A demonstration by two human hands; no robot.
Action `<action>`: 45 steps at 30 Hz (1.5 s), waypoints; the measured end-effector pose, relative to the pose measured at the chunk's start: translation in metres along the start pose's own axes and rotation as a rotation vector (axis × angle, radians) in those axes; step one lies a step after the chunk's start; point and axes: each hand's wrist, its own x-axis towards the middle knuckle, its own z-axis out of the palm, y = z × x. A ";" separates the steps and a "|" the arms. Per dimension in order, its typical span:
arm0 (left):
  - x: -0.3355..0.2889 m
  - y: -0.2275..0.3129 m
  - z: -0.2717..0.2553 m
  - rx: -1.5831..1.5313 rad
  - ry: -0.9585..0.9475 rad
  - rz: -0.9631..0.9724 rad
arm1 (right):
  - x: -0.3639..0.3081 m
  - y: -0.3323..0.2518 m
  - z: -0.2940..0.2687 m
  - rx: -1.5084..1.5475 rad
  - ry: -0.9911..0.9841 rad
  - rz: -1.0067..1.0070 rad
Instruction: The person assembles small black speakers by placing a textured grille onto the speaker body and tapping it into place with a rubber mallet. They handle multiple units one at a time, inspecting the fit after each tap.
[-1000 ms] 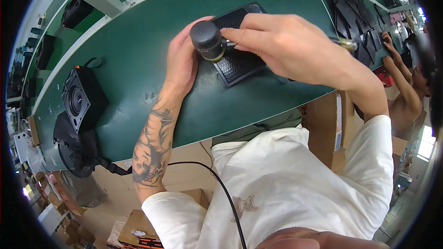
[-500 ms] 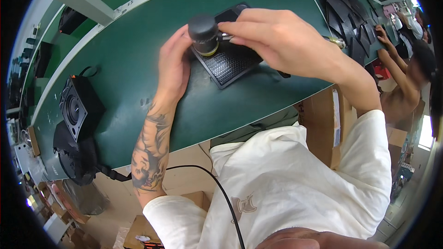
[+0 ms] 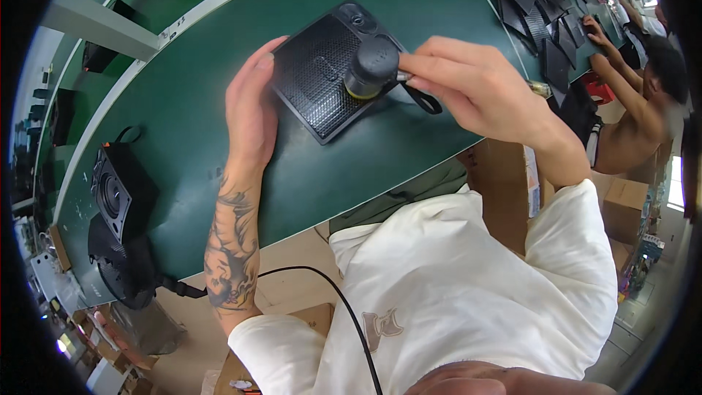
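A black speaker [image 3: 311,77] lies on the green table with its mesh grille facing up; a black strap [image 3: 423,100] loops from its right side. My right hand [image 3: 475,88] is closed round the short metal shaft of a mallet with a thick black cylindrical head [image 3: 374,66] and a yellowish lower rim. The head is over the grille's right edge; I cannot tell whether it touches. My left hand [image 3: 252,106] stands on edge along the speaker's left side, its fingers stretched out and partly hidden.
Another speaker [image 3: 117,186] stands at the table's left, its driver exposed, beside a black bag-like item [image 3: 121,263]. Black panels [image 3: 537,18] are piled at the far right, where another person [image 3: 632,113] works. A white-edged rail [image 3: 197,11] and post [image 3: 106,22] border the far side.
The mallet has moved right across the grille, from its left part to its right edge. My left hand has shifted slightly left, and more of the grille shows.
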 end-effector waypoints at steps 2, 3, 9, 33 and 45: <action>0.000 0.001 0.001 -0.003 -0.006 -0.002 | 0.008 -0.007 0.004 0.005 0.080 -0.048; 0.000 0.000 0.000 -0.005 -0.009 0.002 | 0.013 -0.011 0.008 0.007 0.120 -0.072; -0.001 0.002 -0.001 -0.003 -0.012 -0.025 | 0.018 -0.028 0.021 -0.074 -0.132 -0.083; -0.001 -0.001 -0.004 0.052 -0.007 -0.016 | 0.069 0.044 0.000 -0.113 0.080 0.036; -0.016 0.018 -0.003 1.087 -0.292 0.774 | -0.095 0.109 0.018 -0.296 0.363 0.198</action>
